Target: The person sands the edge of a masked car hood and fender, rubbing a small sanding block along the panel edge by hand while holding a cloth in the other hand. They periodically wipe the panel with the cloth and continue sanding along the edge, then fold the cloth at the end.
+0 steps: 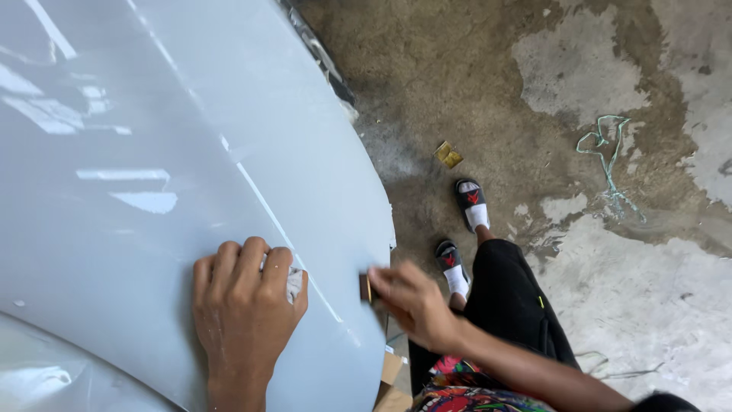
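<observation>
Pale car panel (152, 191) under left hand (244, 305) clutching cloth (293, 284), right hand (412, 301) pinching small block (366, 288).

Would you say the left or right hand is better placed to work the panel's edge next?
Probably the right hand: it holds a small block at the panel edge. The left hand presses a cloth further in.

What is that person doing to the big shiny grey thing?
A person leans over a glossy pale grey car panel. The left hand presses a crumpled white cloth flat on the panel. The right hand pinches a small brown block against the panel's edge. Below is a stained concrete floor, where the person's feet in black sandals stand.
</observation>
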